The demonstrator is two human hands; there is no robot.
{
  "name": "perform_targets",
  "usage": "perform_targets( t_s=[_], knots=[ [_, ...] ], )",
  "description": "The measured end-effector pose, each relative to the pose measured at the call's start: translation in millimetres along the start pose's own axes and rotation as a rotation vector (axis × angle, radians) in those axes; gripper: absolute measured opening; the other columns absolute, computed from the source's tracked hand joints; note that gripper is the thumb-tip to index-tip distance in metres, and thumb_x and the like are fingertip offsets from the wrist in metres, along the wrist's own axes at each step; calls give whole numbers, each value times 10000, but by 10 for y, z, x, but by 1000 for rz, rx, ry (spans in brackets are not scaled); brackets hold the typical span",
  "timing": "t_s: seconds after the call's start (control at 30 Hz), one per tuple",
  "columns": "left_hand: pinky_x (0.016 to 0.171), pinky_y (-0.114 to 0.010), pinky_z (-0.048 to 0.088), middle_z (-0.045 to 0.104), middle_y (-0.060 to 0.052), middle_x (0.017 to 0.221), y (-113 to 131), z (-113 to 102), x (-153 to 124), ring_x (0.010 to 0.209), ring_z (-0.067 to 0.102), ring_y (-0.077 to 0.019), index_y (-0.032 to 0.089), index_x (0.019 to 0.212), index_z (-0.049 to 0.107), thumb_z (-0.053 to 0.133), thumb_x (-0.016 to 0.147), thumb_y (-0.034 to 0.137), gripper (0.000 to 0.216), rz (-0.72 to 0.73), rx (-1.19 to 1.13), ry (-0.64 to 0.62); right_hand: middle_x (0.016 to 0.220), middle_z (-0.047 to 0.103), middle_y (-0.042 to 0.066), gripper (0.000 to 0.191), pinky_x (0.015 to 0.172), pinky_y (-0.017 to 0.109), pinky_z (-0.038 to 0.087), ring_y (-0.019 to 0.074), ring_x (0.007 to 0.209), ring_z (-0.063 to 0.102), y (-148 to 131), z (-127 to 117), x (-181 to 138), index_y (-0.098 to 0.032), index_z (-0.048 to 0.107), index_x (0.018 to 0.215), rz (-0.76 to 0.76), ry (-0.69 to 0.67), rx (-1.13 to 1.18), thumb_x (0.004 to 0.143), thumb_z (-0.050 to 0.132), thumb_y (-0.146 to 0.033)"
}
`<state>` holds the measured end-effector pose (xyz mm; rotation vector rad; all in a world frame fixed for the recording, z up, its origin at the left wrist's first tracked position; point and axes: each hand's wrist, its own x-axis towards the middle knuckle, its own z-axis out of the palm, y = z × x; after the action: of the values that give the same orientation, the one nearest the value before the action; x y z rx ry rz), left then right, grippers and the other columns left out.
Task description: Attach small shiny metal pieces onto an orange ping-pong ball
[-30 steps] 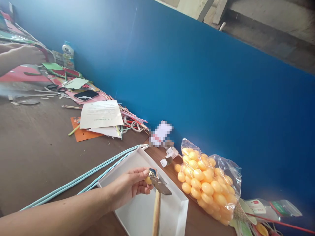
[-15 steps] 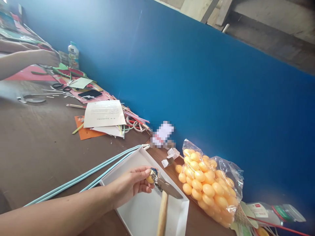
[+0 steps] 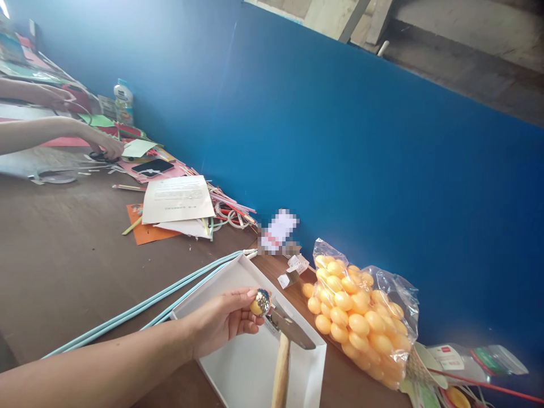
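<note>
My left hand reaches in from the lower left, closed in a pinch on a small yellow ball partly covered with shiny silver facets. Directly below it is a shallow white box. Close to my fingertips is a hammer with a pale wooden handle and a grey metal head; its handle runs off the bottom edge, so whether anything grips it is hidden. My right hand is out of view.
A clear bag of orange-yellow balls stands at right against the blue partition. Light-blue rods lie beside the box. Papers, a phone and straws fill the back left, where another person's hands work.
The other person's hands have parted, and one has come down onto the black scissors. My left hand keeps its pinch on the ball, which is turned slightly, and the view has shifted a little.
</note>
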<state>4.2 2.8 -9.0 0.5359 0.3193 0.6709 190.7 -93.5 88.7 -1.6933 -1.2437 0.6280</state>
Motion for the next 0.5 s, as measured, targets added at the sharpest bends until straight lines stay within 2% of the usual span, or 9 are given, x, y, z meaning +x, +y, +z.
perform_targets(
  t_s=[0.07,0.17,0.33,0.5],
  knots=[
    [642,-214,450,635,-104,880,-4,-3,1,702,561,-115,112,1036,620,558,804,294,301,12,13,-7,654,641,54,728,410,191,275,125,555,631,-87,-226,370,-158,722,872,33,-53,14,846,57,-452],
    [650,-220,446,634,-135,967,-3,2,2,717,558,-118,116,1092,596,544,816,292,332,30,44,-8,629,645,113,734,370,219,227,185,540,638,-175,-449,620,-163,747,809,70,-141,24,808,95,-500],
    [644,-230,441,628,-133,963,-11,-1,7,724,561,-132,119,1082,604,561,804,319,345,56,67,1,643,658,138,673,350,210,200,208,531,639,-179,-510,635,-179,754,771,70,-193,29,792,163,-499],
    [649,-239,437,627,-132,945,-18,-8,13,731,565,-137,118,1081,599,564,804,321,345,59,79,37,632,658,129,600,347,196,170,200,508,631,-113,-532,672,-175,754,755,41,-150,16,783,231,-468]
  ],
)
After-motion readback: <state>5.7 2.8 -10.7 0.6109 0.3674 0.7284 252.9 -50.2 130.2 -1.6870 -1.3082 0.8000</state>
